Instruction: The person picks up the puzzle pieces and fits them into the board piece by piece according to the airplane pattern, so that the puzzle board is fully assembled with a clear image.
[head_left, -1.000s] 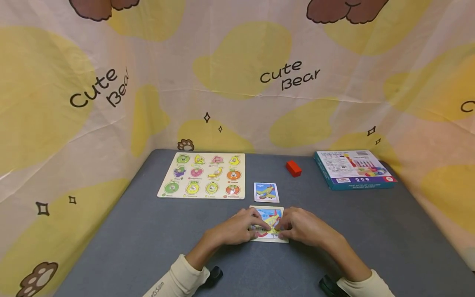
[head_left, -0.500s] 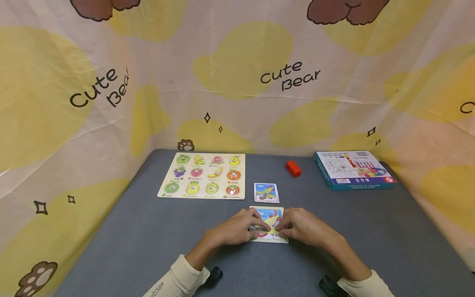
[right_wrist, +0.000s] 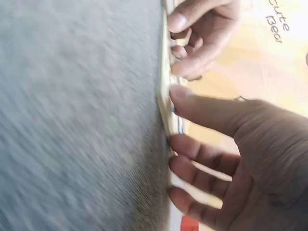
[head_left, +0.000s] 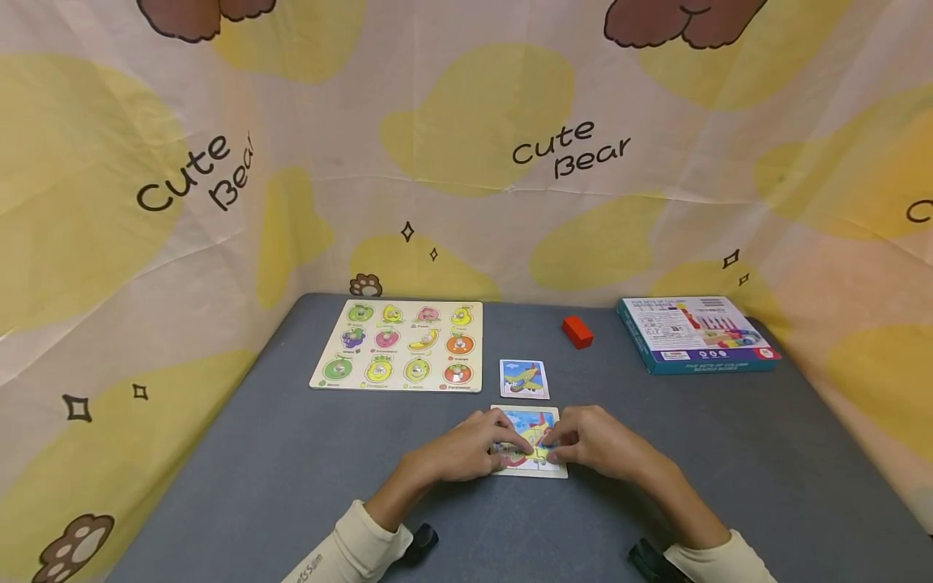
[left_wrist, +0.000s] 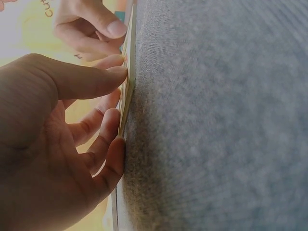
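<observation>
A small wooden jigsaw puzzle (head_left: 535,419) with an airplane picture lies in a pale frame near the front of the table. My left hand (head_left: 465,447) rests on its left side, fingertips and thumb touching the picture. From the right, my right hand (head_left: 601,441) sets thumb and fingertips on the lower right of the picture. In the left wrist view the left thumb (left_wrist: 94,81) and fingers meet the thin board edge-on. The right wrist view has the right thumb (right_wrist: 207,109) on the board, apart from the other fingers. Both hands hide parts of the picture.
Just behind the puzzle lies a card (head_left: 523,379) with the same airplane. A fruit puzzle board (head_left: 396,346) is at the back left. A red block (head_left: 577,332) and a teal-sided box (head_left: 700,334) are at the back right. Printed cloth (head_left: 466,162) surrounds the grey table.
My right hand has shifted very slightly to the right, its fingertips drawn back a little on the puzzle. The left hand stays where it was.
</observation>
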A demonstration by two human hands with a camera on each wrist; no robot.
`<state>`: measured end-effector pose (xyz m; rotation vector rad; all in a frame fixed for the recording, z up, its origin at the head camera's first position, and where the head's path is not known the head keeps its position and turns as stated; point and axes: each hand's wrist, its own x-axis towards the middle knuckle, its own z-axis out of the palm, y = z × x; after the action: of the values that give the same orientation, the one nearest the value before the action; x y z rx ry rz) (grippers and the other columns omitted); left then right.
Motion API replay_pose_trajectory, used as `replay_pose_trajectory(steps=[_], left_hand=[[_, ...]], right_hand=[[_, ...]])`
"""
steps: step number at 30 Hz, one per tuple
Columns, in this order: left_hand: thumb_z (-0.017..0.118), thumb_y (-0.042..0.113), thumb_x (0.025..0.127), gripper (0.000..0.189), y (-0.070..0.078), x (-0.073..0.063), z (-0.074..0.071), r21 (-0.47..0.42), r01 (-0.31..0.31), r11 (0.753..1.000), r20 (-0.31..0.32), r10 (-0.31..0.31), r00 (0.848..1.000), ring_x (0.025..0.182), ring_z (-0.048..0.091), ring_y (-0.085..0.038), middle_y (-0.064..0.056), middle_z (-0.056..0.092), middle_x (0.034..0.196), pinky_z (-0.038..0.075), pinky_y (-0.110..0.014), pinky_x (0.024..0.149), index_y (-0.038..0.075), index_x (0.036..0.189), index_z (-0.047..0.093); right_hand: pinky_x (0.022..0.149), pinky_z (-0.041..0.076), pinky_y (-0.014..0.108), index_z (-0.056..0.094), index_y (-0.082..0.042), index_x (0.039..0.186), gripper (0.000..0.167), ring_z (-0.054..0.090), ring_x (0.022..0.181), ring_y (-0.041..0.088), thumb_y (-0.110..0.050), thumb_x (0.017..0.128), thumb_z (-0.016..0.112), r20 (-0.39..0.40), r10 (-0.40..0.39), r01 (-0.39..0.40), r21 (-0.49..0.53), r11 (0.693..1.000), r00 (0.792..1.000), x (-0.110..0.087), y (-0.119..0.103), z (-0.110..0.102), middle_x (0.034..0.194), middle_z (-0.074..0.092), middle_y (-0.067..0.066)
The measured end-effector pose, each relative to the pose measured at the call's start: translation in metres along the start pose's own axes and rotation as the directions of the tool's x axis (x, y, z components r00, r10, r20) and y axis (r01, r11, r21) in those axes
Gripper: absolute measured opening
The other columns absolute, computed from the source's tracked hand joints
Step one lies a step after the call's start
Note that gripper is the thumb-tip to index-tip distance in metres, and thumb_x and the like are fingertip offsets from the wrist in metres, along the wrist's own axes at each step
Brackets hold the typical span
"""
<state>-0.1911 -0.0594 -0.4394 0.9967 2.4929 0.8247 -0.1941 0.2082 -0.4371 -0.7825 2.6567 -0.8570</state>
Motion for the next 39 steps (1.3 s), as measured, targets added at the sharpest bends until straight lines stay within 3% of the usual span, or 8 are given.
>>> replay_pose_trajectory(steps=[5, 12, 15, 20, 29, 39], left_hand=[[0.069, 0.012, 0.101, 0.033, -0.0010, 0.0009, 0.0006, 0.007, 0.000, 1.000, -0.002, 0.000, 1.000, 0.104, 0.045, -0.010, 0.006, 0.059, 0.123, 0.040, -0.028, 0.087, 0.029, 0.128, 0.079], [0.069, 0.011, 0.100, 0.033, -0.0006, 0.0008, 0.0008, 0.008, 0.002, 1.000, -0.005, -0.002, 1.000, 0.103, 0.045, -0.010, 0.006, 0.059, 0.122, 0.039, -0.028, 0.087, 0.030, 0.127, 0.079], [0.070, 0.011, 0.100, 0.033, 0.0000, 0.0006, 0.0004, 0.008, 0.003, 1.000, -0.003, -0.003, 1.000, 0.103, 0.045, -0.010, 0.006, 0.059, 0.123, 0.039, -0.028, 0.087, 0.029, 0.127, 0.079], [0.069, 0.011, 0.101, 0.033, 0.0015, -0.0001, -0.0006, 0.007, 0.010, 1.000, 0.002, -0.010, 1.000, 0.104, 0.045, -0.010, 0.006, 0.059, 0.124, 0.039, -0.028, 0.088, 0.029, 0.128, 0.078], [0.068, 0.012, 0.101, 0.034, 0.0015, -0.0004, 0.0006, 0.003, 0.018, 1.000, 0.009, -0.018, 1.000, 0.102, 0.044, -0.010, 0.006, 0.058, 0.124, 0.039, -0.028, 0.085, 0.031, 0.129, 0.078], [0.065, 0.014, 0.103, 0.042, 0.0024, -0.0006, 0.0026, 0.087, 0.029, 0.996, 0.018, -0.031, 0.999, 0.106, 0.045, -0.011, 0.005, 0.056, 0.128, 0.040, -0.029, 0.088, 0.037, 0.136, 0.073]], right_hand=[[0.066, 0.046, 0.025, 0.083, -0.017, 0.101, 0.012, 0.053, 0.073, 0.005, -0.020, 0.090, 0.086, -0.052, 0.024, -0.025, -0.024, 0.999, 0.998, 0.0006, -0.0039, 0.0040, 0.082, 0.062, -0.012], [0.073, 0.050, 0.026, 0.085, -0.016, 0.094, 0.004, 0.057, 0.079, 0.000, -0.019, 0.091, 0.085, -0.112, -0.050, 0.044, -0.055, 0.997, 0.992, -0.0009, -0.0025, 0.0069, 0.085, 0.065, -0.016], [0.070, 0.049, 0.025, 0.084, -0.017, 0.093, 0.003, 0.056, 0.077, 0.000, -0.019, 0.091, 0.084, -0.127, -0.043, 0.037, -0.052, 0.998, 0.991, -0.0007, -0.0022, 0.0077, 0.083, 0.064, -0.016], [0.066, 0.047, 0.024, 0.082, -0.017, 0.092, 0.003, 0.053, 0.072, 0.002, -0.017, 0.091, 0.085, -0.124, 0.002, -0.006, -0.026, 1.000, 0.992, 0.0002, -0.0035, 0.0077, 0.080, 0.062, -0.014], [0.067, 0.047, 0.024, 0.081, -0.014, 0.103, 0.008, 0.054, 0.075, 0.007, -0.012, 0.095, 0.079, -0.037, 0.034, -0.033, 0.045, 0.998, 0.999, -0.0021, 0.0037, 0.0015, 0.083, 0.062, -0.010], [0.066, 0.044, 0.025, 0.081, -0.015, 0.101, 0.008, 0.053, 0.074, 0.009, -0.015, 0.093, 0.081, -0.042, 0.061, -0.060, 0.020, 0.998, 0.997, -0.0009, 0.0025, 0.0015, 0.079, 0.059, -0.009]])
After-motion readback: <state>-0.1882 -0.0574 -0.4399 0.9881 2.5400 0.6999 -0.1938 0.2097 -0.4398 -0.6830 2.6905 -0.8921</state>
